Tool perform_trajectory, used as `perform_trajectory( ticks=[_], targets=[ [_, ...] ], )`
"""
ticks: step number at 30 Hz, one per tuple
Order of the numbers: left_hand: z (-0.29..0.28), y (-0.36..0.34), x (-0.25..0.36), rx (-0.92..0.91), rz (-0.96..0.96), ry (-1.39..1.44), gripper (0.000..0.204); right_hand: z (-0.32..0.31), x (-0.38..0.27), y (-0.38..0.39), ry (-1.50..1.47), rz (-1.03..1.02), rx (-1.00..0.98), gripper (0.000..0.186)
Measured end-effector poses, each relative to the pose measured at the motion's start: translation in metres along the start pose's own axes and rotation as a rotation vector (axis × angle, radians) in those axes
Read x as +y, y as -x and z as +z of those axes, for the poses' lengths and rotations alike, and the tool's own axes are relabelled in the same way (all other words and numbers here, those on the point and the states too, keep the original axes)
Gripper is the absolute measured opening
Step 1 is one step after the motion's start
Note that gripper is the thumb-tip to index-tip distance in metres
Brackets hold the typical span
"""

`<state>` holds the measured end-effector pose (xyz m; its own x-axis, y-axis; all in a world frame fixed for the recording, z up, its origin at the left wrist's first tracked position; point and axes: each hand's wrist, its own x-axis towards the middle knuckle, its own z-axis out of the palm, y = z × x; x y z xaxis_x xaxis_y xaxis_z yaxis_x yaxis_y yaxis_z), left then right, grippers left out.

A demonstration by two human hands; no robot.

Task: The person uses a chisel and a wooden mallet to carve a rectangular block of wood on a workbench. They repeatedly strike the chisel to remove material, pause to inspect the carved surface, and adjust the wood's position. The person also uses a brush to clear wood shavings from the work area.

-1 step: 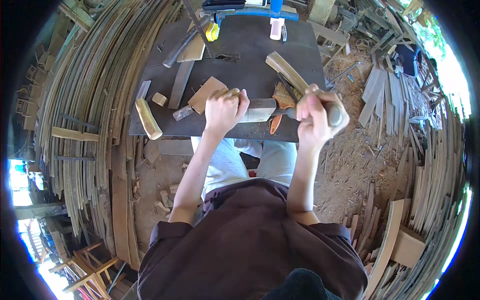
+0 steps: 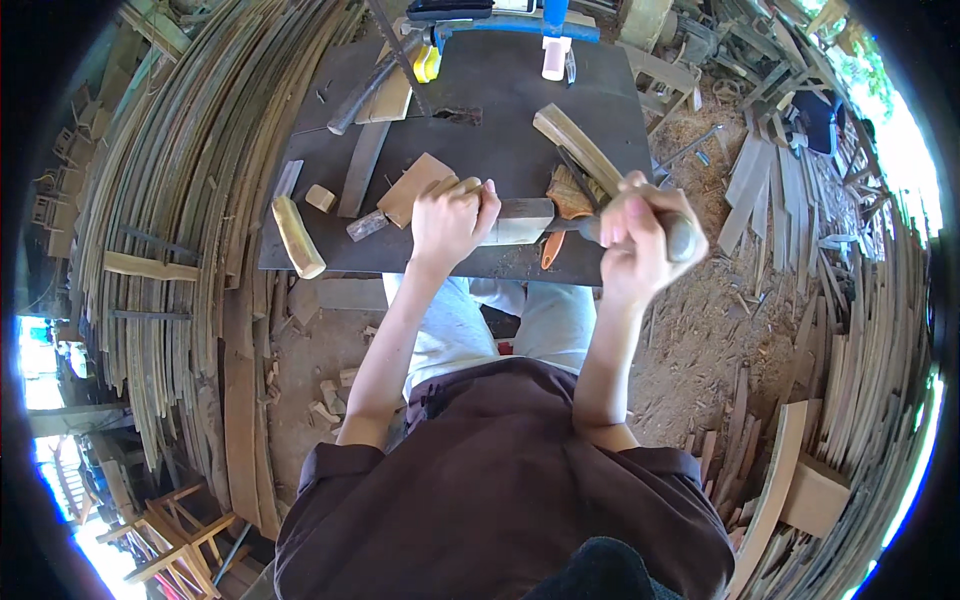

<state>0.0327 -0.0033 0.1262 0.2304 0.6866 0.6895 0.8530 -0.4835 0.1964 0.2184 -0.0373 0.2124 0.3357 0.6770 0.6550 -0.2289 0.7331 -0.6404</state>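
Note:
My left hand [image 2: 450,222] is closed on a squared wooden block [image 2: 520,220] that lies near the table's front edge; the thumb points up and the fingers hide part of the block. My right hand [image 2: 648,240] is wrapped round the thick, rounded handle [image 2: 682,240] of a tool. A narrow part of it reaches left toward the block; its working end is hard to make out. Beside this hand lie a long wooden bar [image 2: 575,145] and a brown wood piece [image 2: 570,192]. A small orange-handled thing [image 2: 552,250] rests just below the block's right end.
The dark table [image 2: 500,100] also bears a pale curved wood piece [image 2: 297,238], a small wood cube [image 2: 321,197], a brown board [image 2: 415,188], a yellow object [image 2: 427,65] and a white bottle [image 2: 554,58]. Stacked planks [image 2: 180,200] line the left; wood shavings cover the floor [image 2: 700,340].
My right hand has shifted slightly to the right with the tool. My left hand and the block stay in place.

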Motion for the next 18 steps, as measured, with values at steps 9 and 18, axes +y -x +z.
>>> perform_trajectory(
  ticks=[9, 18],
  targets=[
    [0.003, -0.001, -0.002, 0.028, 0.001, -0.001, 0.037, -0.002, 0.003, 0.0, -0.011, -0.009, -0.006, 0.011],
    [0.002, 0.0, -0.002, 0.016, 0.001, 0.027, 0.036, -0.004, 0.017, 0.009, -0.045, 0.002, -0.015, 0.01]
  ],
)
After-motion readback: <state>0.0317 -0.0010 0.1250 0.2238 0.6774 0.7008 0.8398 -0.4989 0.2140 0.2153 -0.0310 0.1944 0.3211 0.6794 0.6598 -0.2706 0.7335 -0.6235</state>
